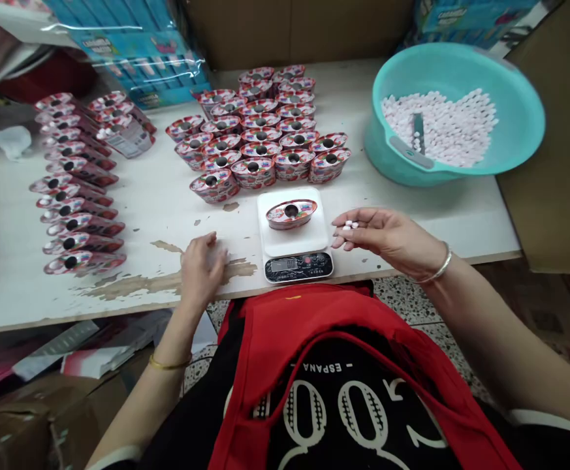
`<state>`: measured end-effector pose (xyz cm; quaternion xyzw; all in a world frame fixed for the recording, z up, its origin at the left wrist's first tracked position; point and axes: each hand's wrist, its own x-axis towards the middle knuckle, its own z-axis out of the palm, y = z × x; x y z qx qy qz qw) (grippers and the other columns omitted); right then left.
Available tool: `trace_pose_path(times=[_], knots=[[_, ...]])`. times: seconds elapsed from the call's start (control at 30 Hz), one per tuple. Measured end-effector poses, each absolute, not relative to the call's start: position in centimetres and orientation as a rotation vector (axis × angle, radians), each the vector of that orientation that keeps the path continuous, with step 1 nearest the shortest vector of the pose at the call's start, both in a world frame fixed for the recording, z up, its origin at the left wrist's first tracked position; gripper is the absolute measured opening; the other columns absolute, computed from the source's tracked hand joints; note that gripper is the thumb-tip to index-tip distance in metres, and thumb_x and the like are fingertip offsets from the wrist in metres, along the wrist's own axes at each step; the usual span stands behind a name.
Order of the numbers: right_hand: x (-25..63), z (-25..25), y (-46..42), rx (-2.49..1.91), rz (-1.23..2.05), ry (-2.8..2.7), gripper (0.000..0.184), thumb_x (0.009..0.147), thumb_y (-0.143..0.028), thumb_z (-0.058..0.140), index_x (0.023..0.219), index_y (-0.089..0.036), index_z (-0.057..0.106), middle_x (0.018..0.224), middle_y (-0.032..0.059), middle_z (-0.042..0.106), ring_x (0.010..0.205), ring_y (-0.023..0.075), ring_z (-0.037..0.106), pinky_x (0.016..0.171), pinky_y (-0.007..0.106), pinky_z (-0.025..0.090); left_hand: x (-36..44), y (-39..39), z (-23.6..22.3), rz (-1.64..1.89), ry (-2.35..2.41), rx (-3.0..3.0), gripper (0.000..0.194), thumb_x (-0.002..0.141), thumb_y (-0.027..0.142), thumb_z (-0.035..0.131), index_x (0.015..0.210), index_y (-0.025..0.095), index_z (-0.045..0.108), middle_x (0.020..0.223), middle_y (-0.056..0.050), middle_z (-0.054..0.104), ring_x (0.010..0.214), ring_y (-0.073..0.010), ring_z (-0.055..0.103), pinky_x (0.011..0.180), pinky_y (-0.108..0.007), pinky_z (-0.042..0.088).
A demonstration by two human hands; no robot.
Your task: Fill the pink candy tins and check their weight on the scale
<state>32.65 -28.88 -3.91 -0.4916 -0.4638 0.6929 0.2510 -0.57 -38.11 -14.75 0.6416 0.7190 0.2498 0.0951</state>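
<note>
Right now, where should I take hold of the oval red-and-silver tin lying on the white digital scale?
Probably best to pinch the oval red-and-silver tin across its narrow width, on the long curved walls, coming from above on the left with the left hand. It lies flat, round hole upward, so those walls are free. The right hand is pinching white tablets.

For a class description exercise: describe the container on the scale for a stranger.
On the chipped white table, find the digital scale at the front edge. The oval red-printed container on its platform is the one set apart from the packed rows of matching containers.
</note>
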Motion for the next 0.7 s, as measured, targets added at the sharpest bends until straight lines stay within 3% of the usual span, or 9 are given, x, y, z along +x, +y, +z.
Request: trace_pose_path(times=[0.23,0.5,0.7], knots=[[28.8,-1.4,-25.6,-1.241,1.633,-1.802,0.024,0.078,-0.037,0.075,0.085,-0.015,0.069,0.057,-0.0007,0.057,0.053,0.009,0.052,0.048,0.022,0.039,0.4,-40.3,-16.8,0.734,2.257,1.884,0.05,0.091,0.037,0.049,0.136,0.017,0.046,0.125,-0.016,0.059,0.121,-0.0291,0.052,0.103,-0.045,0.034],[24.9,-2.1,-23.8,-1.21,0.983,-2.42,0.006,0.083,-0.015,0.066,0.077,-0.015,0.066,0.071,0.0021,0.057,0.074,0.0144,0.053,0.069,0.028,0.04,-0.1,-40.1,-16.8,0.766,2.248,1.906,0.041,0.089,0.034,0.053,0.129,0.021,0.053,0.123,-0.013,0.061,0.117,-0.0281,0.055,0.101,-0.045,0.036],[23.7,-2.6,-24.4,-1.162,0.861,-2.595,0.006,0.083,-0.009,0.061,0.085,-0.013,0.065,0.086,0.0059,0.057,0.078,0.0151,0.051,0.072,0.028,0.039,-0.2,-40.1,-16.8,0.779,2.246,1.949,0.029,0.09,0.034,0.054,0.116,0.023,0.06,0.12,-0.011,0.063,0.113,-0.0268,0.057,0.099,-0.044,0.037]])
